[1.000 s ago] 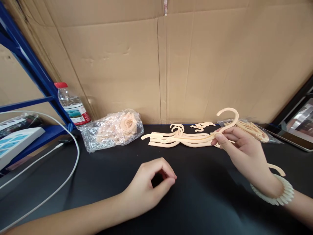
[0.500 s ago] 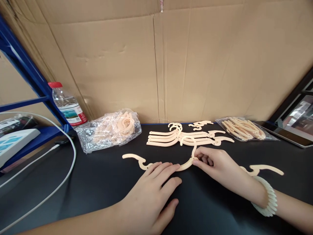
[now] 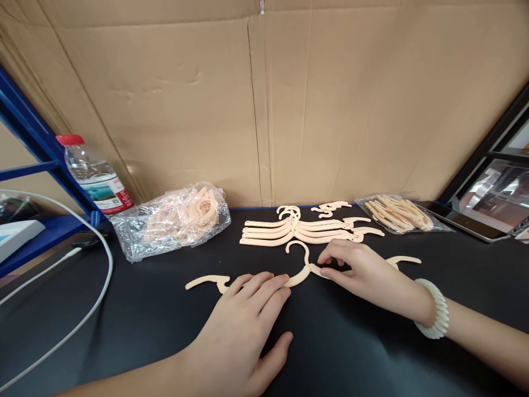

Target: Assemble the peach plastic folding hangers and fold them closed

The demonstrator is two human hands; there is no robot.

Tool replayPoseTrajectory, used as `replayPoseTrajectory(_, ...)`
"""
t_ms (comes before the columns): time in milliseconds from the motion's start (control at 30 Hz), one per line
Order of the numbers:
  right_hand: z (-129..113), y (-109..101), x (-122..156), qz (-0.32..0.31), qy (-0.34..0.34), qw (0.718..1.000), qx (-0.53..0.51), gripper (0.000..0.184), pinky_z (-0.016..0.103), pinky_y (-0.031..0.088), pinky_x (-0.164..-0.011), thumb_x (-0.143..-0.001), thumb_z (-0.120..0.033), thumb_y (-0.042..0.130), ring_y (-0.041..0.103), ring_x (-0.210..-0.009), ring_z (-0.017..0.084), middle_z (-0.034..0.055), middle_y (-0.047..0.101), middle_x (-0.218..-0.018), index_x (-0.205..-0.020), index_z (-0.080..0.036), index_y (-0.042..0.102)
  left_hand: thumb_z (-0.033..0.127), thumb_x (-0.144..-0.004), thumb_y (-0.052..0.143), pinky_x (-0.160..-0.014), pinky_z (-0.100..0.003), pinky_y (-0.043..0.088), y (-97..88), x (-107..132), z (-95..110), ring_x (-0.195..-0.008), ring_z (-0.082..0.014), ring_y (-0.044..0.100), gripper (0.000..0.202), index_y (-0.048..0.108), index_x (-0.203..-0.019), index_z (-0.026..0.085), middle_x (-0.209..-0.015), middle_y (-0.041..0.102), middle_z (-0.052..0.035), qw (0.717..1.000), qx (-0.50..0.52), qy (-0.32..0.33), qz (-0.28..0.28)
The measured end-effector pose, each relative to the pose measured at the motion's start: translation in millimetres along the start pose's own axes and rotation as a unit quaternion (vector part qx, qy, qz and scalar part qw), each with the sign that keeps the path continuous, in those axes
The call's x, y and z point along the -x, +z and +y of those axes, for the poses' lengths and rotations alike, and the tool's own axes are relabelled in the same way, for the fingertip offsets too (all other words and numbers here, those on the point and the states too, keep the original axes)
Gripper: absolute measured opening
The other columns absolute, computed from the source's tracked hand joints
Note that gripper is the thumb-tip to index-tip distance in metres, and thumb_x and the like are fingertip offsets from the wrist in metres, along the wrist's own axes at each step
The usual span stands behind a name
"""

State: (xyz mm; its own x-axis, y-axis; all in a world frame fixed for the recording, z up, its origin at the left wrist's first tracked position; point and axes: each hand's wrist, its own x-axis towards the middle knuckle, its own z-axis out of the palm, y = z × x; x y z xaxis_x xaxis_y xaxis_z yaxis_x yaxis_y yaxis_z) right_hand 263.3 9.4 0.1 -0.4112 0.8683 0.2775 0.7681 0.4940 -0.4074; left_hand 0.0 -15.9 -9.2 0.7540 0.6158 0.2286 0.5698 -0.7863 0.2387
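Observation:
A cream plastic hanger (image 3: 300,264) lies flat on the black table (image 3: 165,309), hook pointing away from me. My left hand (image 3: 243,325) lies flat with fingers stretched over the hanger's left arm. My right hand (image 3: 363,273) rests on the hanger's right arm, thumb and fingers pinching it near the neck. A pale coiled band circles my right wrist. Behind the hanger sits a stack of several like hangers (image 3: 306,229).
A clear bag of cream parts (image 3: 173,220) lies at left, a second bag (image 3: 397,214) at right. A water bottle (image 3: 95,176), blue rack (image 3: 45,149) and white cable (image 3: 95,298) stand at left. A tablet (image 3: 467,226) lies at right. Cardboard (image 3: 264,99) walls the back.
My right hand brought one hanger down from beside the stack onto the table in front of me. My left hand opened from a loose fist and laid its fingers on the hanger.

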Motion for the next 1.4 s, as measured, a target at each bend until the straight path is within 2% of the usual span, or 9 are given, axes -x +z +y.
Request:
replayPoseTrajectory(200, 2, -2, 0, -0.012, -0.026, 0.999, 0.044, 0.006, 0.035, 0.047, -0.075, -0.085, -0.014, 0.065, 0.059, -0.084, 0.021, 0.0034, 0.065, -0.083, -0.086, -0.02, 0.066, 0.038, -0.09, 0.054, -0.108, -0.052, 0.029, 12.6, 5, -10, -0.131, -0.0381, 0.044, 0.058, 0.044, -0.144, 0.021, -0.149, 0.047, -0.0097, 0.998, -0.023, -0.014, 0.048)
replayPoseTrajectory(300, 2, -3, 0, -0.019, -0.024, 0.998, 0.048, 0.007, 0.033, 0.046, -0.073, -0.087, -0.012, 0.063, 0.059, -0.08, 0.019, 0.003, 0.065, -0.084, -0.087, -0.019, 0.066, 0.041, -0.09, 0.054, -0.11, -0.052, 0.027, 13.9, 4, -11, -0.135, -0.0381, 0.04, 0.063, 0.039, -0.147, 0.019, -0.151, 0.043, -0.0101, 0.997, -0.05, -0.01, 0.053)
replayPoseTrajectory(433, 0, -5, 0, -0.037, -0.009, 0.997, 0.066, 0.007, 0.032, 0.045, -0.071, -0.086, -0.011, 0.063, 0.059, -0.078, 0.019, 0.0023, 0.065, -0.083, -0.087, -0.018, 0.065, 0.041, -0.092, 0.05, -0.11, -0.049, 0.033, 11.4, 5, -8, -0.138, -0.0347, 0.037, 0.063, 0.036, -0.148, 0.016, -0.154, 0.038, -0.0086, 0.993, -0.115, -0.015, 0.036)
replayPoseTrajectory(667, 0, -5, -1, -0.035, 0.003, 0.997, 0.068, 0.008, 0.033, 0.045, -0.075, -0.086, -0.011, 0.065, 0.059, -0.082, 0.02, 0.0024, 0.065, -0.086, -0.087, -0.019, 0.066, 0.042, -0.093, 0.047, -0.107, -0.048, 0.039, 11.1, 6, -8, -0.137, -0.0325, 0.039, 0.061, 0.037, -0.147, 0.015, -0.154, 0.038, -0.0083, 0.986, -0.163, -0.005, 0.029)
replayPoseTrajectory(1033, 2, -5, -1, -0.03, -0.001, 0.997, 0.064, 0.011, 0.035, 0.046, -0.077, -0.085, -0.009, 0.064, 0.059, -0.086, 0.021, 0.003, 0.066, -0.088, -0.088, -0.019, 0.066, 0.032, -0.09, 0.052, -0.109, -0.053, 0.034, 8.9, 6, -5, -0.137, -0.0333, 0.038, 0.053, 0.045, -0.14, 0.016, -0.15, 0.044, -0.0101, 0.991, -0.129, 0.017, 0.033)
replayPoseTrajectory(1400, 5, -5, -1, -0.027, -0.009, 0.998, 0.06, 0.007, 0.036, 0.046, -0.078, -0.086, -0.012, 0.063, 0.059, -0.085, 0.021, 0.0037, 0.065, -0.086, -0.086, -0.019, 0.066, 0.024, -0.087, 0.055, -0.111, -0.054, 0.032, 7.9, 3, -1, -0.134, -0.0325, 0.041, 0.046, 0.052, -0.133, 0.018, -0.144, 0.05, -0.0101, 0.993, -0.099, 0.011, 0.068)
